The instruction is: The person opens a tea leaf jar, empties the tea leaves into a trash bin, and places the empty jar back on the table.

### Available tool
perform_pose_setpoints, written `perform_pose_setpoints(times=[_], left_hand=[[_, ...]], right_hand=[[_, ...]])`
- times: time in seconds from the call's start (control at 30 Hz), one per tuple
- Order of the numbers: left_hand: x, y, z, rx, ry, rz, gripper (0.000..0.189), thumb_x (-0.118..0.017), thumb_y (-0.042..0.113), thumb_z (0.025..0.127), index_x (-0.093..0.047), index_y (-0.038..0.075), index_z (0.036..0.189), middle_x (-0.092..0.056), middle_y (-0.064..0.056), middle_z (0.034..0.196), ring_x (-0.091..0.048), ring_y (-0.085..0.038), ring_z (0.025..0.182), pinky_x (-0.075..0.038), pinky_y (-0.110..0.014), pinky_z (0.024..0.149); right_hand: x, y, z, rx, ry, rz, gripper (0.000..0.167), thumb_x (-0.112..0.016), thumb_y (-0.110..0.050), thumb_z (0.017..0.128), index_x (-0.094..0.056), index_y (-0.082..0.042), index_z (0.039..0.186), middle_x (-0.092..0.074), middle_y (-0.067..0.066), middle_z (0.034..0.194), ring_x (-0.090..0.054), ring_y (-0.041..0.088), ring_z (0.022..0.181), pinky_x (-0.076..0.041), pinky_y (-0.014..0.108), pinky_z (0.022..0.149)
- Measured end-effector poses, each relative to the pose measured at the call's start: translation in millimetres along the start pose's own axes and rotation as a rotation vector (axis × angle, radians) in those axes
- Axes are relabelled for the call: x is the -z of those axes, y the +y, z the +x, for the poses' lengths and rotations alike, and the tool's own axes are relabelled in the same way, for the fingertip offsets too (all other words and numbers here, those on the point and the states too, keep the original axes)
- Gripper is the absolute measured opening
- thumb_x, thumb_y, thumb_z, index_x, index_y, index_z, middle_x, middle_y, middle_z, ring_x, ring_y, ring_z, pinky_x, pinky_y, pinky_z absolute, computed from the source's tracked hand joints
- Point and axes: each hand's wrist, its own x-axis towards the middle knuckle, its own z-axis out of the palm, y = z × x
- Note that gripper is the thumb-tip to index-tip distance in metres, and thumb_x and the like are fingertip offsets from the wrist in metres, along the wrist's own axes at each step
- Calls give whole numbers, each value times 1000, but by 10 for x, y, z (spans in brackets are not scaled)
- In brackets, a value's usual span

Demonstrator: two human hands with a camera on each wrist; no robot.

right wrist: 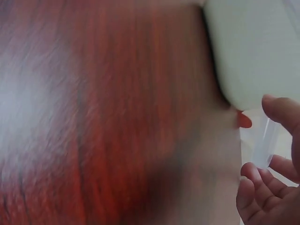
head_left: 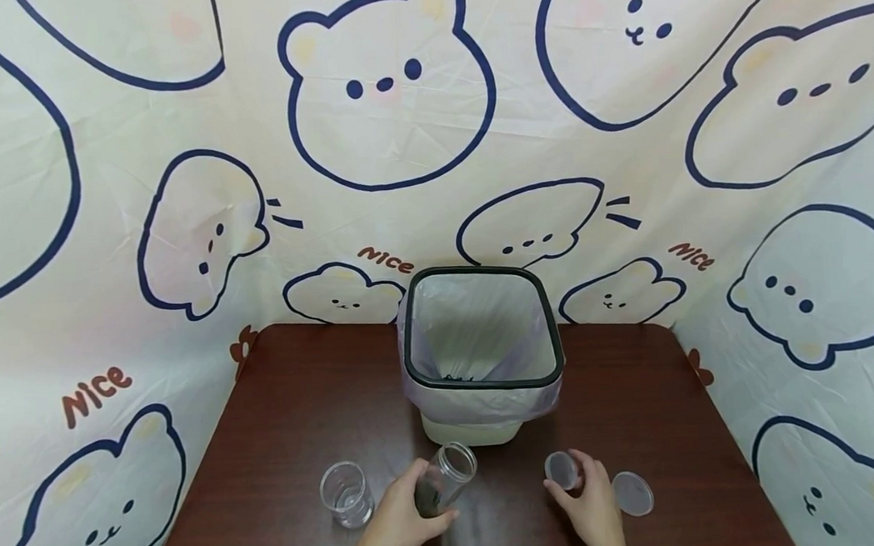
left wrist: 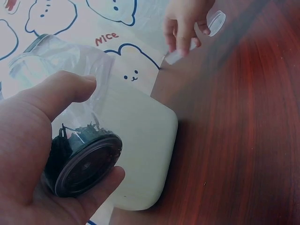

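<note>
My left hand (head_left: pixel 401 521) grips a clear jar (head_left: pixel 458 464) that leans with its uncovered mouth up and to the right. Dark, leaf-like bits (left wrist: pixel 89 132) lie in the bottom of that jar in the left wrist view. With thumb and fingers, my right hand (head_left: pixel 595 504) pinches a small translucent cap (head_left: pixel 561 470) above the table. Just right of that hand a round translucent lid (head_left: pixel 633 493) is on the table. A clear cup (head_left: pixel 347 494) stands left of my left hand.
A pale bin (head_left: pixel 469 432) with a dark rim and a plastic liner (head_left: pixel 482 402) stands behind both hands; something dark lies inside it. Under everything is a brown table (head_left: pixel 324 397), bordered at the back and sides by a cloth (head_left: pixel 403 216) printed with cartoon bears.
</note>
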Motion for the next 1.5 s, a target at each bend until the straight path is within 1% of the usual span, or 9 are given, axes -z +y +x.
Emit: perform_pose_setpoints(times=[0.13, 0.23, 0.4, 0.57, 0.7, 0.87, 1.07, 1.3, 1.5], left_hand=[[-2, -5, 6, 1, 0, 1, 44, -88, 29, 79, -59, 15, 109, -66, 4, 100, -59, -6, 89, -50, -29, 80], [-6, -5, 6, -2, -3, -2, 44, -88, 27, 79, -58, 16, 110, -67, 2, 101, -59, -6, 89, -50, -29, 80], [-14, -5, 1, -8, -4, -12, 44, -88, 26, 79, -59, 14, 110, -66, 5, 99, -59, -5, 88, -50, -28, 78], [-26, -9, -8, 4, -18, -22, 43, -88, 27, 79, -59, 15, 108, -63, 10, 95, -57, -4, 85, -49, -27, 76], [-32, -14, -9, 15, -15, -16, 42, -88, 27, 78, -59, 17, 108, -63, 10, 94, -57, -4, 84, -48, -27, 75], [-30, -20, 0, 7, -2, -6, 43, -88, 27, 78, -59, 17, 108, -66, 6, 96, -58, -5, 86, -49, -28, 78], [-33, -22, -3, -6, 16, 10, 44, -89, 27, 77, -60, 17, 109, -67, 1, 97, -59, -6, 88, -50, -30, 79], [-28, -33, -12, 1, 10, 10, 46, -89, 32, 78, -60, 16, 110, -65, 6, 97, -58, -5, 87, -49, -29, 78], [-16, -25, -10, 7, 9, 10, 45, -89, 29, 78, -60, 16, 109, -65, 9, 97, -58, -5, 87, -49, -29, 78]], right_hand=[[-23, 70, -10, -5, -14, -88, 68, -90, -29, 77, -59, 2, 129, -61, 17, 108, -58, 22, 84, -49, 38, 70], [-25, 117, -21, -40, -45, -132, 69, -89, -31, 78, -59, 1, 130, -60, 19, 110, -60, 26, 86, -51, 43, 69], [-28, 170, -31, -68, -80, -172, 70, -89, -34, 78, -59, 0, 130, -58, 23, 112, -61, 31, 85, -51, 45, 64], [-44, 216, -40, -74, -109, -196, 71, -90, -33, 76, -59, 0, 131, -58, 25, 115, -62, 36, 90, -53, 48, 66], [-56, 251, -44, -84, -129, -213, 72, -90, -33, 75, -59, 1, 131, -58, 25, 115, -63, 36, 90, -54, 48, 66], [-71, 272, -44, -61, -114, -212, 72, -91, -32, 75, -59, 2, 130, -58, 25, 114, -63, 37, 90, -53, 49, 66], [-85, 282, -58, -47, -93, -217, 72, -91, -30, 74, -59, 2, 130, -58, 25, 114, -62, 40, 95, -53, 52, 69], [-85, 280, -61, -56, -100, -214, 72, -91, -30, 74, -59, 2, 130, -58, 25, 115, -62, 40, 95, -53, 53, 68], [-92, 282, -60, -54, -89, -209, 72, -91, -30, 73, -59, 1, 130, -58, 25, 116, -62, 41, 96, -53, 55, 69]])
